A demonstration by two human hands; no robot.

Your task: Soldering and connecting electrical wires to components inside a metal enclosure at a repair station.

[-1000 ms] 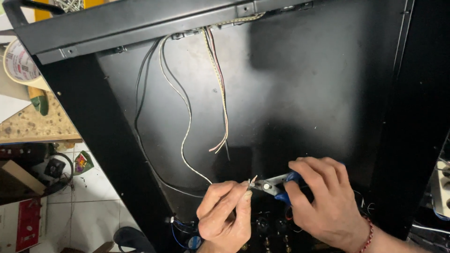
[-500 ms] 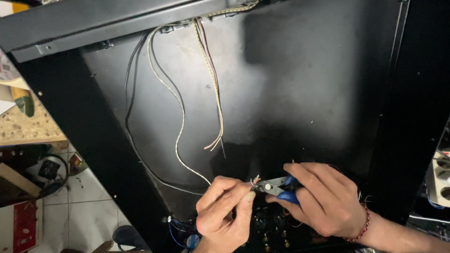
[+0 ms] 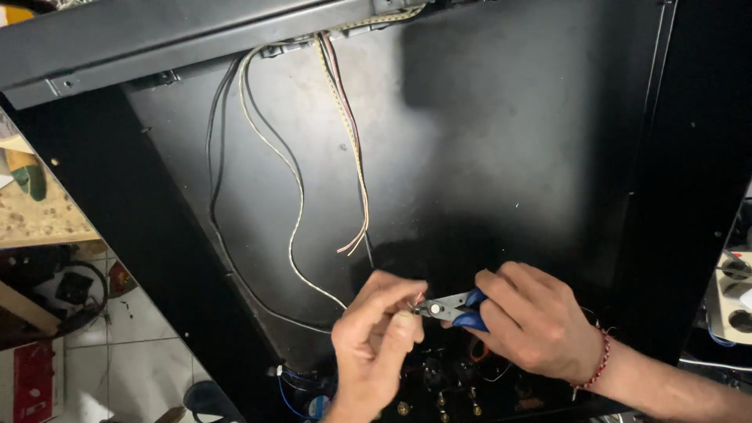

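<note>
Looking down from a head camera at a large black metal panel [image 3: 501,157], a person works with both bare hands near the panel's lower edge. The left hand [image 3: 376,345] is closed in a pinch, thumb and forefinger gripping the end of a thin white wire [image 3: 294,227] that runs down across the panel from its top edge. The right hand [image 3: 533,321], with a red string bracelet [image 3: 597,360] at the wrist, is wrapped around the blue handles of small wire cutters [image 3: 454,307]. The cutters' grey metal nose points left and meets the wire right at the left fingertips; whether the blades have closed on the wire cannot be told. Above the hands, a bundle of red and pale wires [image 3: 352,157] hangs loose, its bare ends near the middle of the panel. Black cables [image 3: 213,172] run down the panel's left side. Beyond the panel's left edge lies a tiled floor [image 3: 133,345].
</note>
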